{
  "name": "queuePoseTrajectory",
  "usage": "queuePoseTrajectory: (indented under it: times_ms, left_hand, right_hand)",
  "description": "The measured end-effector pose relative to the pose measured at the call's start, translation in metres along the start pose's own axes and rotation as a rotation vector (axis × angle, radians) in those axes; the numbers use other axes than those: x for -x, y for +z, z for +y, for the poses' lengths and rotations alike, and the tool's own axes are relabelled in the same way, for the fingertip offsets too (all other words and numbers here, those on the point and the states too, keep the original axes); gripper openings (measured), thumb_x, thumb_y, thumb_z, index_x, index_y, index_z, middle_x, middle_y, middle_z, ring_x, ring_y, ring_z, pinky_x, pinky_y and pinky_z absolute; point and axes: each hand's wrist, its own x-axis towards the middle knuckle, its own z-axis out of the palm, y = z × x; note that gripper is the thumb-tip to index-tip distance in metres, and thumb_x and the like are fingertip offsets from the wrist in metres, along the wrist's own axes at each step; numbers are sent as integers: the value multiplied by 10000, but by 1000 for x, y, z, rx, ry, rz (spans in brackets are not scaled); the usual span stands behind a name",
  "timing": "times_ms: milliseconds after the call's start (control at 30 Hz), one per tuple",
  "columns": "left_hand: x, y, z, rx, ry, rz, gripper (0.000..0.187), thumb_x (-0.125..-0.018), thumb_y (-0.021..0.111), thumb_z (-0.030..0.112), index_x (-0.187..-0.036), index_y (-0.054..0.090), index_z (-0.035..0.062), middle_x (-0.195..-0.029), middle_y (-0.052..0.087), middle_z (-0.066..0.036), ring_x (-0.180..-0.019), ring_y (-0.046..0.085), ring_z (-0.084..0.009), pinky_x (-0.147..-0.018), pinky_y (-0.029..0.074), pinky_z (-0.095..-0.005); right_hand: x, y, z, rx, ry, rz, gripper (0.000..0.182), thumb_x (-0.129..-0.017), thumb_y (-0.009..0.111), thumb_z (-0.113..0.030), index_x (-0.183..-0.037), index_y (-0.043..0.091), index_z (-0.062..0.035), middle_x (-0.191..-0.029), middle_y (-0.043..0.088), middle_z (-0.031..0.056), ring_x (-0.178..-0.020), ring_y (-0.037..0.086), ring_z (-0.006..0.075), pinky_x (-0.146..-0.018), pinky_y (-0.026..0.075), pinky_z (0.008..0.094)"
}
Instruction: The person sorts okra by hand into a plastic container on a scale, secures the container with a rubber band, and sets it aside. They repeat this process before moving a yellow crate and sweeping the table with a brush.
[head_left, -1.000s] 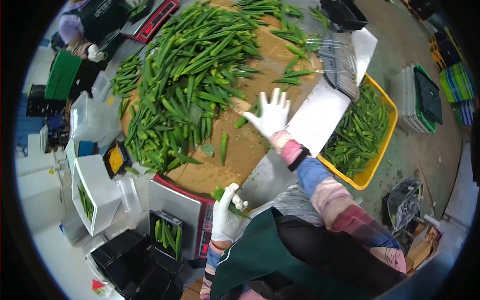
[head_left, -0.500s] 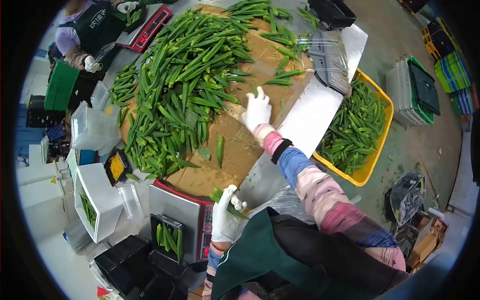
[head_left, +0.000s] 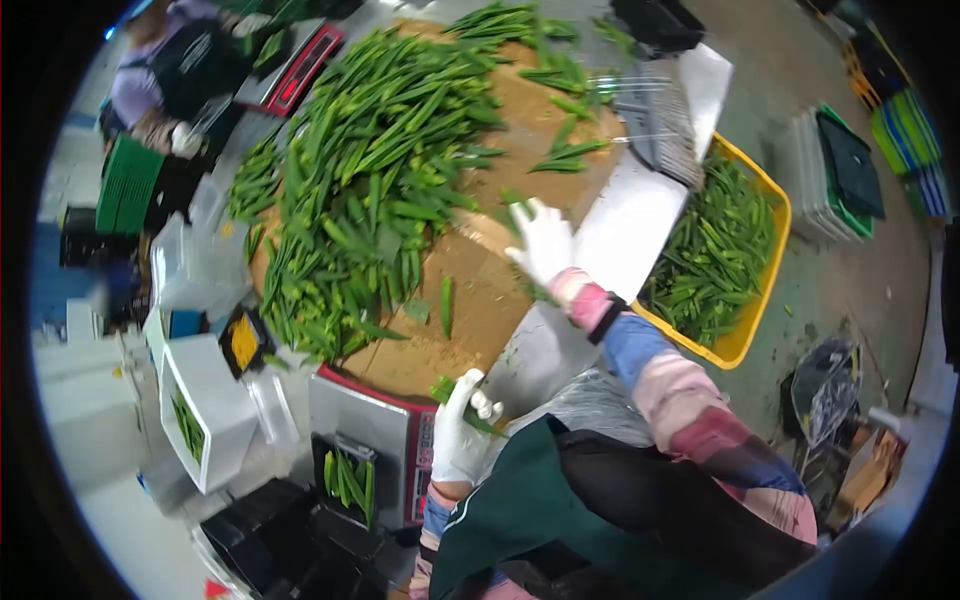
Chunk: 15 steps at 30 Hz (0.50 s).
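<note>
My left hand (head_left: 461, 428), in a white glove, is closed round a few okra pods (head_left: 481, 424) beside the red-edged scale (head_left: 385, 425). My right hand (head_left: 545, 240), also gloved, reaches over the cardboard (head_left: 475, 290) with a green pod (head_left: 515, 203) at its fingertips; the image is blurred, and the fingers look apart. A large pile of okra (head_left: 370, 150) covers the cardboard to the left. One loose pod (head_left: 446, 306) lies between my hands. On the scale stands a black tray (head_left: 345, 478) holding several pods.
A yellow crate (head_left: 778, 270) of okra is at the right, near a grey brush (head_left: 655, 120). White box (head_left: 225, 410), clear containers (head_left: 195, 265) and black trays (head_left: 260, 530) stand left. A co-worker (head_left: 165, 75) is by another scale (head_left: 300, 75) at the upper left.
My right hand has moved slightly right and toward me, its fingers spreading. My left hand still holds its pods. The whole view has shifted slightly.
</note>
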Motion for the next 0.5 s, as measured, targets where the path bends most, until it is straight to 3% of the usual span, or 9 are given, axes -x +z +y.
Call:
queuePoseTrajectory:
  times_ms: [67,133,233,333,433,467,500]
  left_hand:
    - [-1,-4,-2,30,0,-14,156,-978,654,205,-1082,642,90,-680,514,32,-609,476,-105,-681,445,-299]
    - [4,-4,-3,29,4,20,153,-977,657,200,-1080,638,90,-668,516,29,-598,477,-110,-673,460,-306]
    - [12,-2,-9,-23,25,9,170,-968,673,216,-1073,659,82,-684,522,42,-625,492,-102,-708,472,-315]
    - [17,0,-16,-38,30,-17,168,-975,667,218,-1076,659,84,-685,528,41,-633,503,-105,-712,479,-320]
    - [21,5,-22,-49,15,-22,152,-987,646,205,-1080,655,85,-695,528,41,-635,500,-103,-723,483,-309]
    - [22,6,-24,-54,12,-23,151,-990,641,203,-1083,654,84,-698,528,41,-637,500,-103,-726,484,-308]
    - [23,7,-26,-64,18,-29,153,-992,638,204,-1085,653,83,-700,528,41,-639,500,-103,-729,485,-307]
  right_hand:
    - [-12,5,-10,0,77,-9,729,-764,755,-247,-1430,493,-105,-1275,552,179,-1082,554,357,-884,503,466]
    - [-24,24,-4,-33,127,56,695,-721,712,-147,-1388,527,-87,-1147,580,143,-1065,568,331,-838,533,421]
    - [-23,17,13,-131,78,-29,652,-734,713,-150,-1357,536,-73,-1151,563,159,-1092,565,341,-890,531,435]
    - [12,-1,46,-180,25,123,517,-758,701,-129,-1257,589,-59,-1069,581,171,-1037,591,355,-825,554,436]
    - [46,-1,98,-247,66,144,595,-717,719,-140,-1289,570,-67,-1158,596,185,-1119,575,367,-915,520,450]
    - [56,12,124,-315,46,261,596,-726,713,-148,-1302,571,-86,-1193,608,193,-1141,574,372,-943,510,454]
    - [77,-30,130,-380,213,141,568,-745,708,-172,-1296,583,-109,-1220,613,188,-1135,590,372,-956,510,452]
